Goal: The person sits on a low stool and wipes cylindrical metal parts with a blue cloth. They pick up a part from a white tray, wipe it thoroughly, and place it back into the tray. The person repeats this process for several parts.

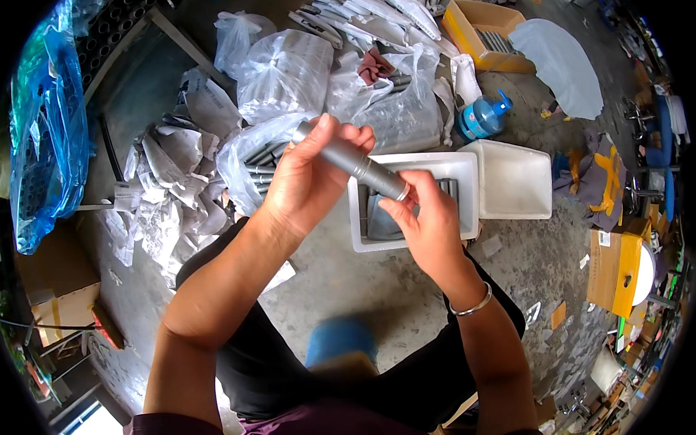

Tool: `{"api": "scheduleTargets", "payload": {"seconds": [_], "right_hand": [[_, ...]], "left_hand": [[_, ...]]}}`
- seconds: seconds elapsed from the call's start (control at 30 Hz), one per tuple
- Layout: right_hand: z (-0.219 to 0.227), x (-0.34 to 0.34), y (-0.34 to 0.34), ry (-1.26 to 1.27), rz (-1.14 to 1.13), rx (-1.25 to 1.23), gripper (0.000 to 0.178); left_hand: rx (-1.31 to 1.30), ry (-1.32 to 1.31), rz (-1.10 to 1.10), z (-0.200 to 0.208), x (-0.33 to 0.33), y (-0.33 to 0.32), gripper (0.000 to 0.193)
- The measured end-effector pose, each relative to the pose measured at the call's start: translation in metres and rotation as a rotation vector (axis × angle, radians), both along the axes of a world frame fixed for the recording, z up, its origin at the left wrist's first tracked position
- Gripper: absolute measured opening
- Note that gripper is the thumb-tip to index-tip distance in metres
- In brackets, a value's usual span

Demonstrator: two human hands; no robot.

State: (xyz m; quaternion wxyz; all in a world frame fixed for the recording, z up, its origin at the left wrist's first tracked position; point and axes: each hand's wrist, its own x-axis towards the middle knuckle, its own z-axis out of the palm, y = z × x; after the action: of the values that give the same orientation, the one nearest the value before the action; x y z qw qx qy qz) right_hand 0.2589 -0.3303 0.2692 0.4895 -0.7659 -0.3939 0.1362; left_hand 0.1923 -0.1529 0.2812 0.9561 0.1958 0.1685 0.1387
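A grey metal tube with ringed grooves lies slantwise between my two hands, its lower right end showing a bright rim. My left hand is wrapped round its upper left part, thumb on top. At the other end, the thumb and fingers of my right hand pinch the tube near its rim. Beneath it stands a white plastic bin with several grey tubes and a grey-blue cloth inside. Part of the bin is hidden by my right hand.
Right of the bin sits a second white container. Behind are a blue pump bottle, clear bags of tubes, and a yellow cardboard box. Crumpled paper is heaped at left, near blue plastic wrap. A blue stool shows below.
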Motion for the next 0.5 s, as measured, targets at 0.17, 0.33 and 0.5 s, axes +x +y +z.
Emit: {"api": "scheduleTargets", "payload": {"seconds": [0.17,0.33,0.5], "right_hand": [[0.004,-0.006,0.013,-0.294,0.043,-0.077,0.034],[0.003,-0.013,0.021,-0.199,0.107,-0.139,0.03],[0.012,-0.015,0.02,0.515,0.176,-0.114,0.029]], "left_hand": [[-0.022,-0.002,0.067,0.009,-0.004,0.008,0.024],[0.004,0.055,0.078,0.011,-0.004,0.018,0.034],[0.016,-0.006,0.058,0.005,-0.002,0.021,0.033]]}}
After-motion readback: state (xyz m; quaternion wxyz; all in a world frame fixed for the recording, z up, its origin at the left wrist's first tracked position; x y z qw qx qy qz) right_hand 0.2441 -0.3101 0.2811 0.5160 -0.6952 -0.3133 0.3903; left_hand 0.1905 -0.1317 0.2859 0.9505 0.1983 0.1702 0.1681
